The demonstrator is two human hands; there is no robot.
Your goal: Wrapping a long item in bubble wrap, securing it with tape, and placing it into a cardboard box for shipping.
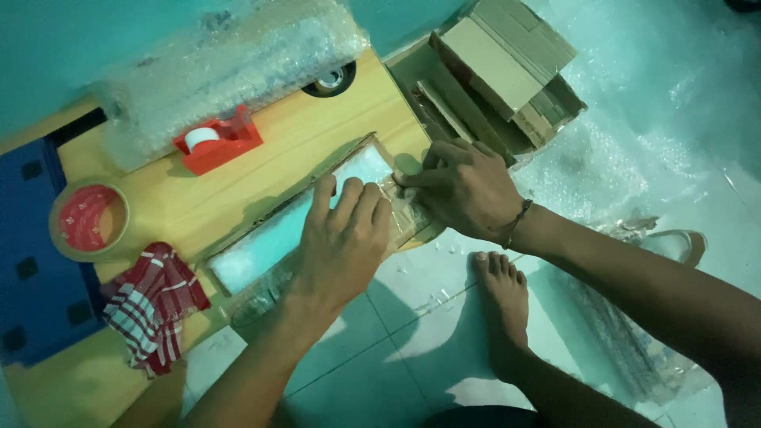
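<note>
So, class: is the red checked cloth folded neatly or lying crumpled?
Crumpled. The cloth lies bunched in uneven folds on the wooden table, its stripes bending in several directions, with one end hanging over the table edge.

Bare arms; cord bracelet (517, 222); bare foot (501, 293).

a low wooden counter (238, 170) is seen on a tiled floor (380, 349). on the counter are laid a flat package (269, 238), a red tape dispenser (218, 143) at 11 o'clock of it, a tape roll (87, 220) and a checked cloth (151, 305) at 8 o'clock.
</note>
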